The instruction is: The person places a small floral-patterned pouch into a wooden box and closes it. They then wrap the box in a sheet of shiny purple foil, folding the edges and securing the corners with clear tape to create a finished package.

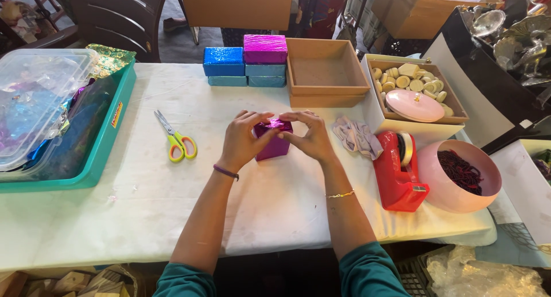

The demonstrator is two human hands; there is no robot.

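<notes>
A small box wrapped in shiny purple foil (273,146) stands on the white table (172,205) in front of me. My left hand (244,139) holds its left side, with thumb and fingers pinching the foil at the top. My right hand (313,137) grips the right side and presses the foil fold on top from the other way. Both hands meet over the box's upper end, hiding part of it.
Yellow-green scissors (177,140) lie to the left. A teal tray (97,153) holds foil sheets and a clear lid. Wrapped blue and magenta boxes (245,66), an empty brown box (325,73), a red tape dispenser (397,171) and a pink bowl (459,179) are around.
</notes>
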